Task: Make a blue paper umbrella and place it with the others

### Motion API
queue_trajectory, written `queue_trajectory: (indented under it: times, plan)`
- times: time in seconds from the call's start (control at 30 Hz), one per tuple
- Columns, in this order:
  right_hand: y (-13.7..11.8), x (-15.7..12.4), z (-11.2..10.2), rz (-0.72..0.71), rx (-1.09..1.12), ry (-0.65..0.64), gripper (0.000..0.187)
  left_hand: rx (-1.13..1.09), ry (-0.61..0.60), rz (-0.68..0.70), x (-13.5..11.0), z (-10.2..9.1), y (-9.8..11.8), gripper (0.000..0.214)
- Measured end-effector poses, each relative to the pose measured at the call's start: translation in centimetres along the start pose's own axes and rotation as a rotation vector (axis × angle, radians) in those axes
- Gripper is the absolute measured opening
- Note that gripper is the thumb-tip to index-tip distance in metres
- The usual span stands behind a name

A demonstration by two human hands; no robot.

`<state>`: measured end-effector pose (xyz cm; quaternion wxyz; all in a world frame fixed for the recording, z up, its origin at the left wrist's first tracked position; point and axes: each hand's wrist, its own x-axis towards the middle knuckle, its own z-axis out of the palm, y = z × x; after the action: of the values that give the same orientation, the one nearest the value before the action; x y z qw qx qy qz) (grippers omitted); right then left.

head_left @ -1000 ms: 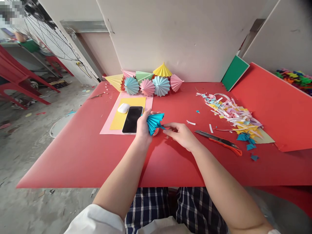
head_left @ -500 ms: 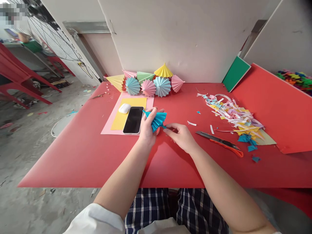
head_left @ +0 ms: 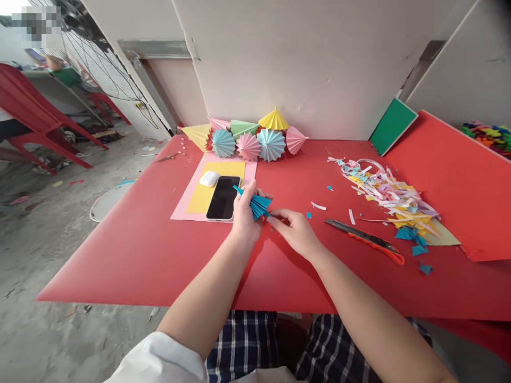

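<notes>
A blue pleated paper is gripped in my left hand, its folds fanning out past my fingers. One narrow end pokes up above my left thumb. My right hand pinches the lower right tip of the same paper between thumb and fingertips. Both hands are held over the red table, close to a phone. Along the wall behind are finished-looking pleated paper umbrellas, among them a yellow one, a light blue one and a pink one.
A utility knife with an orange handle lies right of my hands. Beyond it spreads a heap of paper scraps. A white earbud case rests on yellow paper. Red board and green board lean at the right.
The view has shifted slightly, moving the scene to the right. The blue paper has turned a little and looks less spread. A small blue scrap now shows beside my right hand.
</notes>
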<state>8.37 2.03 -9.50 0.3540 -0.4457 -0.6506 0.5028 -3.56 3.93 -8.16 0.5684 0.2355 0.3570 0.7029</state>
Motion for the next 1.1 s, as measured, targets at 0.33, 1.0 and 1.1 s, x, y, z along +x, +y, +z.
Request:
queue_trajectory:
  times: [0.33,1.0,1.1]
  plan:
    - [-0.1,0.0,-0.6,-0.031,-0.024,0.038,0.025,0.11,0.0,0.012,0.2,0.2,0.0,0.034]
    - [-1.4,-3.5,-4.8,-0.1,-0.426,-0.213,0.018,1.838,-1.038,0.563,-4.2,3.1,4.9,0.013]
    - [-0.8,-4.2,-6.2,-0.087,-0.38,-0.201,0.017,2.174,-1.207,0.452,-4.3,4.7,5.4,0.017]
